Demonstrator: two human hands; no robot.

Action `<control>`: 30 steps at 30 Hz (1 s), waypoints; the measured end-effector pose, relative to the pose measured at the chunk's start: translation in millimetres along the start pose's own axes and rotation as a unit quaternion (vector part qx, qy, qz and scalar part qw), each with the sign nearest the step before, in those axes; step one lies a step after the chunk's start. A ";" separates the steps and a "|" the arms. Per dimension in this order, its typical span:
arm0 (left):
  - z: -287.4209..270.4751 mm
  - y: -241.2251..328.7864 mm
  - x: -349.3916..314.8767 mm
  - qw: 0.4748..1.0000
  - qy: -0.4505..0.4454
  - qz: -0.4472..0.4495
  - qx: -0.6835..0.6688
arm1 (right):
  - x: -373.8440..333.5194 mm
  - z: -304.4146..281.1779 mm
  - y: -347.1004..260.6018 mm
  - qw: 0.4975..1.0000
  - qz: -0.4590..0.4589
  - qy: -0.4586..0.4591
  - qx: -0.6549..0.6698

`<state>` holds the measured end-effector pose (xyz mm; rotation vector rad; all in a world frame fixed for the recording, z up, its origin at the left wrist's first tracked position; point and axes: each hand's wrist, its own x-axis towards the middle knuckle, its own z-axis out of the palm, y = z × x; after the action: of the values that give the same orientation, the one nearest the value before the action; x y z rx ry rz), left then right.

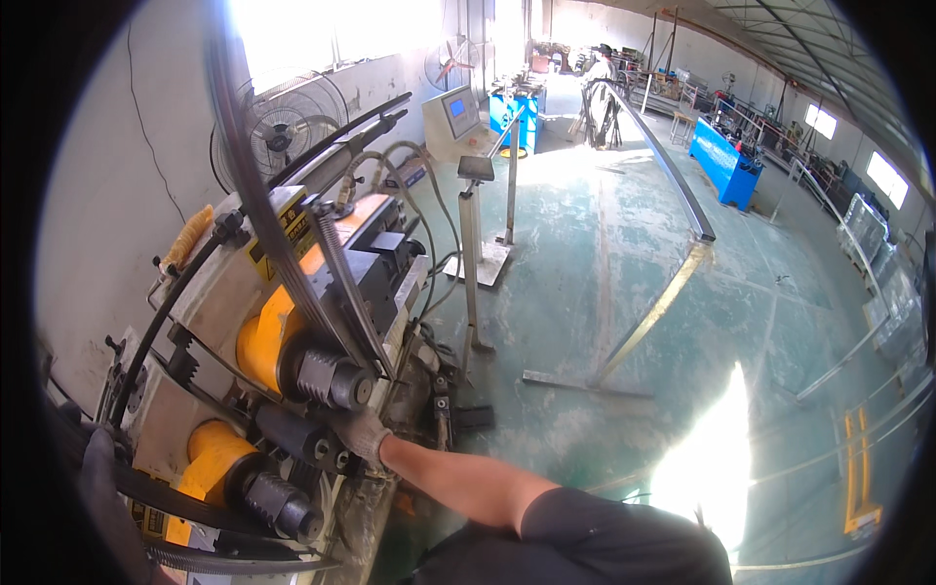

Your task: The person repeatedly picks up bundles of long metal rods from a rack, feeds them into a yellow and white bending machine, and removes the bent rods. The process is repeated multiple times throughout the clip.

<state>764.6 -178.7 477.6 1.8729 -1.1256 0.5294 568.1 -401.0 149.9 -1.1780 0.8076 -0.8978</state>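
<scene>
Workshop, green concrete floor (624, 292), fan (283, 127) by white wall. Roll bending machine (292, 341) at left, yellow rollers, curved metal strip (258, 195) threaded through. Gloved right hand (363, 436) pressed against machine by lower rollers, beside strip; grip unclear, cannot tell. Left hand out of sight. Long metal bar (673, 175) on stand across floor.

A roll-bending machine (292, 341) stands at the left, cream-bodied with yellow housings behind dark, ribbed steel rollers (327, 378) that jut toward the viewer. A long dark metal strip (255, 195) runs through the rollers, curving upward and out past the top of the machine. The gloved right hand (363, 436) rests against the machine face just below the upper roller.
</scene>
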 end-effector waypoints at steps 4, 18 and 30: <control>1.7 -2.1 11.8 0.997 -0.059 -0.050 -0.010 | 1.7 -1.5 5.2 0.998 -0.049 0.010 -0.025; -11.0 -12.1 28.6 0.985 -0.136 -0.104 -0.002 | 13.5 2.4 25.3 0.997 -0.045 0.004 0.066; 1.3 -4.0 16.6 0.994 -0.053 -0.083 0.042 | 9.1 -1.4 19.1 0.998 -0.058 -0.016 0.033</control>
<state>776.3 -187.1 486.9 2.0669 -1.0176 0.3937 573.7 -407.1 130.4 -1.1881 0.6839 -0.9915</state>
